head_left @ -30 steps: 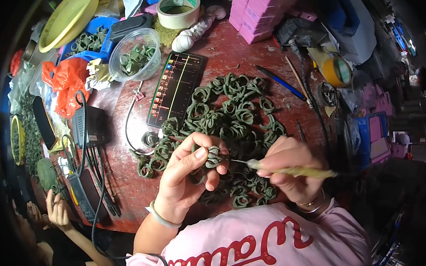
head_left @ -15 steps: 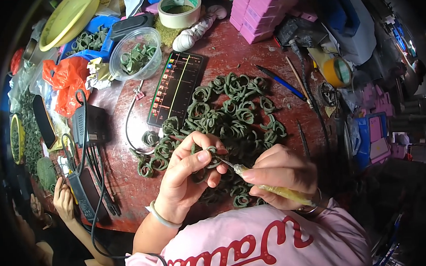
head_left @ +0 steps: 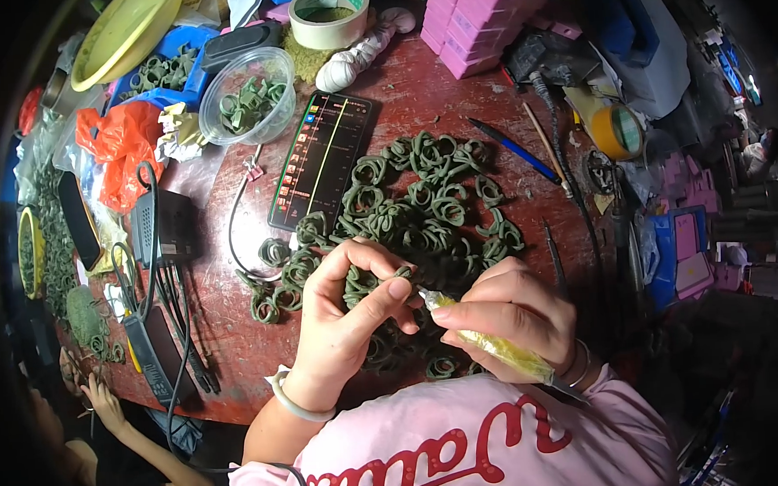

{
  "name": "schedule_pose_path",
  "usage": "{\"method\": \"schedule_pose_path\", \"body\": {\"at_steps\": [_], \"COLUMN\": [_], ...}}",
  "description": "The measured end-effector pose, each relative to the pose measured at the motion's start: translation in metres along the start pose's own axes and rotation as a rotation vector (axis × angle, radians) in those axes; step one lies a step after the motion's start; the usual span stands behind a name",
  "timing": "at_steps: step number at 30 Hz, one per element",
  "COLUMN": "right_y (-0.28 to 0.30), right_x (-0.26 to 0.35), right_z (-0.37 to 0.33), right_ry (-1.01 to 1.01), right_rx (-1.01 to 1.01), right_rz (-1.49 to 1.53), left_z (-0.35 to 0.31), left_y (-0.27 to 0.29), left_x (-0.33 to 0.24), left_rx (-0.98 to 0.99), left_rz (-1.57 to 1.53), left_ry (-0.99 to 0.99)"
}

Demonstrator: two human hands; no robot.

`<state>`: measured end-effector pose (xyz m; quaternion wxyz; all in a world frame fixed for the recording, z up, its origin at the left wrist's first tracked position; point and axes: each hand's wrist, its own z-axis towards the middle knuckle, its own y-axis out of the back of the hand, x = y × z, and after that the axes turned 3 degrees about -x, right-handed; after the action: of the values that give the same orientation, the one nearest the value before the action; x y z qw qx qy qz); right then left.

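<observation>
One dark green ring piece (head_left: 403, 274) sits at the fingertips of the left hand (head_left: 347, 311), pinched between thumb and forefinger and partly hidden by the thumb. Just to the right of that piece, the right hand (head_left: 518, 318) pinches a yellow-handled tool (head_left: 498, 347) between thumb and fingers, its handle slanting down and right beneath the palm. The tool's front end points at the ring piece; whether they touch, I cannot tell. Beyond the fingers, a heap of similar green rings (head_left: 414, 208) spreads over the red desk (head_left: 231, 344). A phone (head_left: 323, 163) lies just left of the heap's far part, and a blue pen (head_left: 518, 153) lies to its right.
</observation>
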<state>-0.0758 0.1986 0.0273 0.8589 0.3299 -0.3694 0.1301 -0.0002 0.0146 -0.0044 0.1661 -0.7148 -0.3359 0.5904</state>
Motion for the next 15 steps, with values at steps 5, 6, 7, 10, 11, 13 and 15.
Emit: {"method": "schedule_pose_path", "body": {"at_steps": [5,6,7,10,11,13,15], "right_y": [0.006,0.009,0.014,0.017,0.016,0.013,0.009], "right_x": [0.001,-0.003,-0.010,-0.007,-0.010,-0.013,-0.006], "right_z": [0.003,-0.001,-0.009,-0.013,-0.011,-0.004,0.004], "right_ry": [-0.045,-0.045,-0.187,-0.429,-0.350,-0.170,-0.085], "right_rx": [-0.036,-0.038,-0.068,-0.271,-0.236,-0.152,-0.117], "right_rz": [-0.009,-0.007,0.346,0.720,0.606,0.353,0.236], "left_z": [0.002,0.001,0.001,0.003,0.004,0.005,0.004], "left_y": [-0.001,0.000,0.001,0.008,0.008,0.011,0.010], "left_x": [0.004,0.003,0.002,0.002,0.002,0.003,0.000], "left_rx": [0.023,0.022,0.044,0.095,0.093,0.123,0.111], "left_rz": [0.015,0.018,-0.080,-0.216,-0.271,-0.320,-0.343], "left_ry": [0.026,0.028,0.068,0.127,0.160,0.195,0.205]}}
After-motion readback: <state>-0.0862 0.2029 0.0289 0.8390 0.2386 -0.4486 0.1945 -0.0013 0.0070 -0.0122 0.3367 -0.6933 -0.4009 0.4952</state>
